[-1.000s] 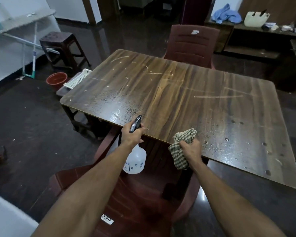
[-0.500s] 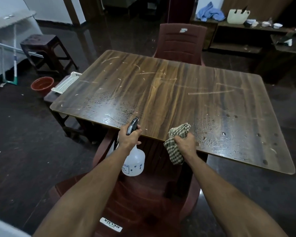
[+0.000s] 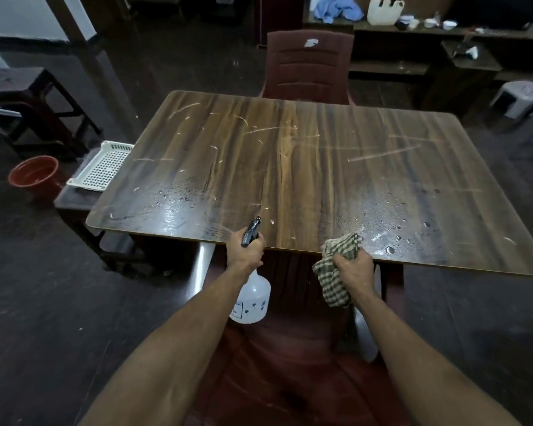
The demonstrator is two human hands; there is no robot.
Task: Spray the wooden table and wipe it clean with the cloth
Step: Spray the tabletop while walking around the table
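A person stands at the near edge of a wooden table point(image 3: 305, 167), seen from a camera on their head, with both bare forearms reaching forward from the bottom of the view.

The left hand point(image 3: 245, 250), at about 6 o'clock just over the table's near edge, is wrapped tight around the neck of a spray bottle point(image 3: 251, 298). The bottle's translucent white body hangs below the hand, in front of the table edge. Its black nozzle point(image 3: 250, 232) sticks up out of the fist and points toward 12 o'clock across the tabletop.

The right hand point(image 3: 353, 270), just to the right toward 5 o'clock, is closed in a fist on a green-and-cream checked cloth point(image 3: 336, 272). The cloth's upper end lies bunched on the table's near edge, and the rest hangs down below the hand.

The tabletop is dark brown with a lighter streak down the middle and pale scratch-like marks. Wet sheen and droplets show at 9 o'clock near the left front corner and at 3 o'clock beyond the cloth.

A maroon plastic chair point(image 3: 310, 66) stands at the far side, at 12 o'clock. At 9 o'clock, beside the table, a white perforated tray point(image 3: 102, 167) rests on a low stool, with a red bucket point(image 3: 34, 175) on the floor further left.
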